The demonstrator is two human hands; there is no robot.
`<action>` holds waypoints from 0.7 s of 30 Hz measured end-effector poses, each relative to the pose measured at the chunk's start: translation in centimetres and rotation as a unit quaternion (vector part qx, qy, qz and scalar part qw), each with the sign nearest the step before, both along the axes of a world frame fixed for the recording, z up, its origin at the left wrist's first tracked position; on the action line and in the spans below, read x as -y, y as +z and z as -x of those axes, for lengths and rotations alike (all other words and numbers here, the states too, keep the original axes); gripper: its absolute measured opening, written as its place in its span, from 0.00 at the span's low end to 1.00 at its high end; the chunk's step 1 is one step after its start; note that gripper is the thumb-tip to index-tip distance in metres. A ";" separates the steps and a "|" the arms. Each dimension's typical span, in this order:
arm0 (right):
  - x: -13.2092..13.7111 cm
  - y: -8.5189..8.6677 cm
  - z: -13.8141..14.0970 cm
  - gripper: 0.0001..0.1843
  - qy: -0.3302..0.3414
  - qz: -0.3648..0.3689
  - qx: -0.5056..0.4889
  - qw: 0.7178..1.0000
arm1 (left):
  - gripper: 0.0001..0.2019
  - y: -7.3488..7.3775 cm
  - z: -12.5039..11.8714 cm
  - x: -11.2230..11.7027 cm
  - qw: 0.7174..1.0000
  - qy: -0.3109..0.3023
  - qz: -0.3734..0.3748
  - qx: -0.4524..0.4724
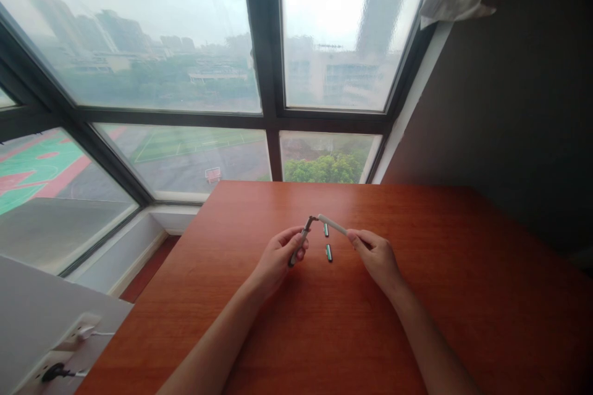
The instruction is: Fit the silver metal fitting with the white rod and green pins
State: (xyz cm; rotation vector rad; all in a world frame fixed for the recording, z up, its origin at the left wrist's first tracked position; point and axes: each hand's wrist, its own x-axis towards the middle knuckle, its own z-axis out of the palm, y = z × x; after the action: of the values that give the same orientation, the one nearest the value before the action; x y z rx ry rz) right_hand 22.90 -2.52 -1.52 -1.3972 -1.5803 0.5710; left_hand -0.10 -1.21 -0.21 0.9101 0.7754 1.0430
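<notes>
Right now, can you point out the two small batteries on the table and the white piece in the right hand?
Far battery (325, 229), head view, on the middle of its body.
Near battery (328, 253), head view, on the middle of its body.
White piece (332, 224), head view, on its shaft ahead of the right hand (377, 256).

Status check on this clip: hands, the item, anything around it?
Left hand grips grey piece; right hand grips white piece, ends meeting above table. Two small batteries lie between hands, untouched. Nothing in the way.

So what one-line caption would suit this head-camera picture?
Left hand and right hand hold two slim parts together above two small batteries on a wooden table.
</notes>
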 end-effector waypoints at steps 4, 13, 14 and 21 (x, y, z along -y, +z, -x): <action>0.0 0.0 0.0 0.21 0.003 -0.003 0.002 1.000 | 0.14 0.1 0.0 0.1 1.000 -0.003 0.002 -0.003; 0.0 0.1 0.0 0.22 0.004 -0.004 0.013 1.000 | 0.16 0.4 0.0 0.1 1.000 0.001 0.007 0.004; 0.0 0.1 0.0 0.22 0.004 -0.004 0.011 1.000 | 0.16 0.4 -0.1 0.1 1.000 0.003 0.009 0.004; 0.0 -0.1 -0.2 0.21 -0.001 -0.004 0.006 1.000 | 0.17 0.3 0.1 0.1 1.000 0.006 0.011 0.011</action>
State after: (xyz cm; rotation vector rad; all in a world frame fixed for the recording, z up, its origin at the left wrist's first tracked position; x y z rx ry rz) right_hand 23.11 -2.49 -1.66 -1.3978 -1.5888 0.5558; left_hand -0.17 -1.27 0.08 0.8743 0.7727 1.0508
